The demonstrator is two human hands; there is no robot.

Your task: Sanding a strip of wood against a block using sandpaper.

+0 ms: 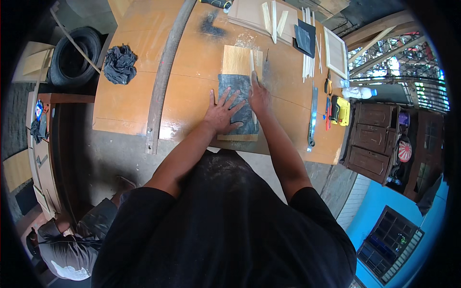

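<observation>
On the tabletop before me lies a flat light wooden board, with a dark grey sheet, apparently sandpaper, spread over most of it. My left hand rests palm down on the sheet, its fingers spread apart. A narrow pale wood strip lies lengthwise along the sheet's right side. My right hand grips this strip, the index finger stretched forward along it. The strip's far end reaches past the sheet over bare board.
A long wooden bar crosses the orange table; a crumpled dark cloth lies left. At right are a metal ruler-like blade, pliers, a yellow-black tool, thin sticks and a bottle. Another person is lower left.
</observation>
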